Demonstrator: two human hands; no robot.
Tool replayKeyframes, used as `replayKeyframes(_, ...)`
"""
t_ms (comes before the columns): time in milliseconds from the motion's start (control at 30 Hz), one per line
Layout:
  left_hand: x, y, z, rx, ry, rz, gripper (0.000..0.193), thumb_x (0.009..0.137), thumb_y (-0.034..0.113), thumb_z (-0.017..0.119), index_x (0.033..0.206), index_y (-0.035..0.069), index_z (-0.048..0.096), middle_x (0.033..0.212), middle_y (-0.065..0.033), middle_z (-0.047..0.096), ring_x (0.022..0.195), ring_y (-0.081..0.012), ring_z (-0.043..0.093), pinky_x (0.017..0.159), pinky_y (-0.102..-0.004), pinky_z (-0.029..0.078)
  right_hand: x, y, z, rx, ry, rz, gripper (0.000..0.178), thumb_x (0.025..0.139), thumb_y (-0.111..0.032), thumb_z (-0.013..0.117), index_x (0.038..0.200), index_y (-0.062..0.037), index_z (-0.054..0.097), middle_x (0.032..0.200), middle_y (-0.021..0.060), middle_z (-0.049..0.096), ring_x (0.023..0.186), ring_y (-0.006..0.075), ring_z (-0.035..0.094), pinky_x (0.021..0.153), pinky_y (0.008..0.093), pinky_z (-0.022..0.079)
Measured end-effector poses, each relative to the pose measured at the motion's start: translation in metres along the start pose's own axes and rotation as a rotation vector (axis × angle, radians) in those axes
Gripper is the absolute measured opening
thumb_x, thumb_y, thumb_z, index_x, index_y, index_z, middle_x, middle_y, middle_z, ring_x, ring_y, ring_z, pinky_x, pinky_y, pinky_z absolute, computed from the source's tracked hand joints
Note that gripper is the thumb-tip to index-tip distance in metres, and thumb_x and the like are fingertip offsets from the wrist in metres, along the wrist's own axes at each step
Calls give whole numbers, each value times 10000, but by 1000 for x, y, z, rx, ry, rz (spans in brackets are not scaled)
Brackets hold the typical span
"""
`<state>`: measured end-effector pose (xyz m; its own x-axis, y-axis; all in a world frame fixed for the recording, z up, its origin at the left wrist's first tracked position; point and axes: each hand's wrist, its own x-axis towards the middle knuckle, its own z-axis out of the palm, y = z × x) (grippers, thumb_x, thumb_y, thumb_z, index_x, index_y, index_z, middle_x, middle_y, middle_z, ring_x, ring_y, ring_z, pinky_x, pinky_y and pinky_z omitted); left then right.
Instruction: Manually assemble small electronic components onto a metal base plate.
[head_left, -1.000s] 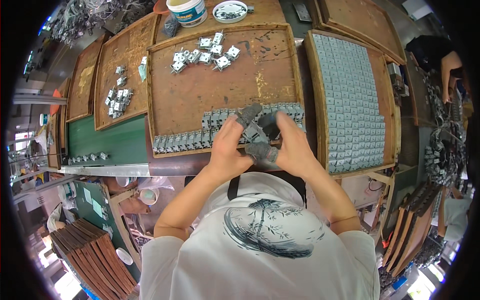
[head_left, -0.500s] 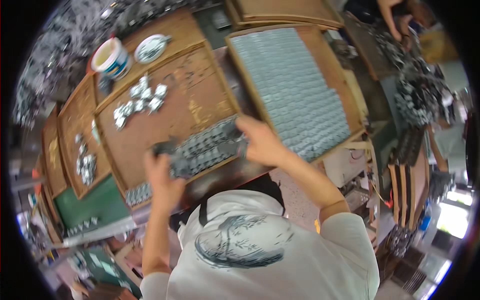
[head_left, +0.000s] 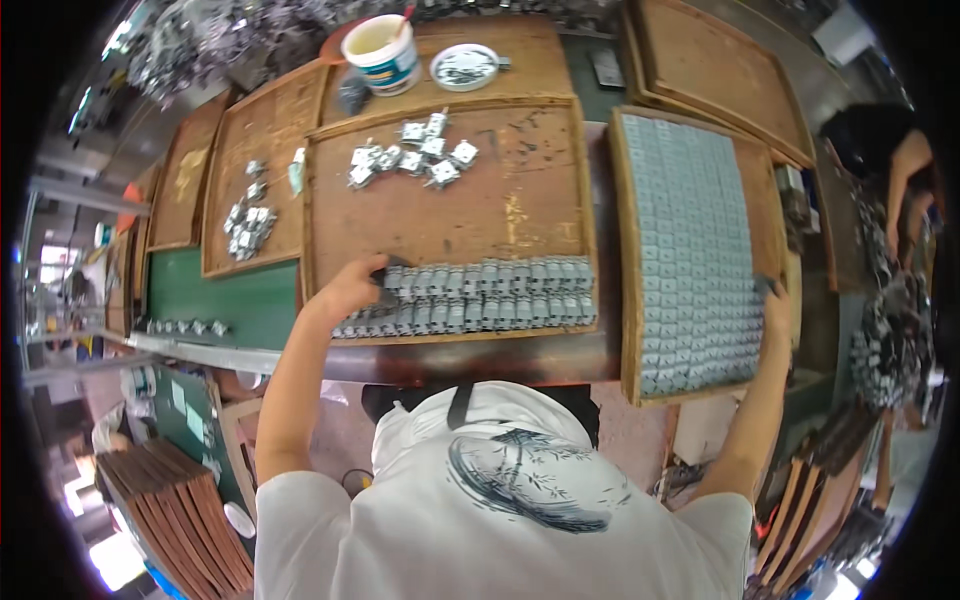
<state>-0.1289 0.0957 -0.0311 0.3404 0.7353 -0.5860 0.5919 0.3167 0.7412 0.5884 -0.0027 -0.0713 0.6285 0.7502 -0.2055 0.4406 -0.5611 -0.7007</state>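
Observation:
My left hand (head_left: 350,289) is at the left end of two rows of small grey metal parts (head_left: 480,296) along the near edge of the middle wooden tray (head_left: 450,222). Dark coverings show on its fingertips; its thumb and forefinger are apart beside the row's end. Over the right wooden tray (head_left: 629,370), my right hand (head_left: 776,308) has its dark-covered fingertips against the right side of a dense block of grey parts (head_left: 695,250). Its fingers look stretched out, though partly hidden, and I see nothing held in them.
Loose silvery parts (head_left: 410,152) lie at the middle tray's far side, with a white bucket (head_left: 381,55) and a white dish (head_left: 465,68) beyond. Another tray (head_left: 275,120) holds more parts at left. Empty-looking trays (head_left: 715,65) are stacked far right. A person's arm (head_left: 905,170) shows at right.
My right hand has moved right, from the end of the rows in the middle tray to the right tray's block. My left hand stays by the rows' left end. The view has turned.

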Motion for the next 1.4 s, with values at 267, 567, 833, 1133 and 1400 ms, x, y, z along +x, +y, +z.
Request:
replayKeyframes(267,34,-18,-40,-119,245,221,521,786,-55,554,1301,15,548,1169,-84,627,1022,-174,606,850,-293,486,-36,-60,9,434,-91,249,493,897,-37,451,1387,6,444,1273,132,557,1171,243,544,981,360,434)
replayKeyframes(567,111,0,-54,568,1046,176,400,732,59,630,1116,65,520,1111,-181,559,1068,-390,521,900,-466,461,-15,-16,1,794,192,9,414,918,-46,524,1328,-28,464,1202,93,569,974,207,595,791,305,491)
replayKeyframes(833,84,-13,-59,369,1018,250,331,778,23,590,1101,34,519,1057,-175,612,994,-379,590,834,-457,506,-91,-70,39,994,42,-99,378,902,-8,602,1275,-36,545,1076,89,633,892,185,626,756,306,513)
replayKeyframes(1133,2,14,10,-1390,277,451,277,986,100,485,1236,-18,505,1209,-205,617,1014,-305,670,825,-372,599,-184,-206,157,653,-251,-196,289,903,-39,633,1190,-11,615,1016,64,644,850,144,622,734,286,535)
replayKeyframes(1400,-62,43,66,-931,304,491,398,851,90,720,1222,28,591,1171,-24,625,1045,-138,587,943,-293,442,-282,-294,211,235,-683,-734,320,849,-191,731,1067,-7,586,952,96,657,826,228,652,690,326,527)
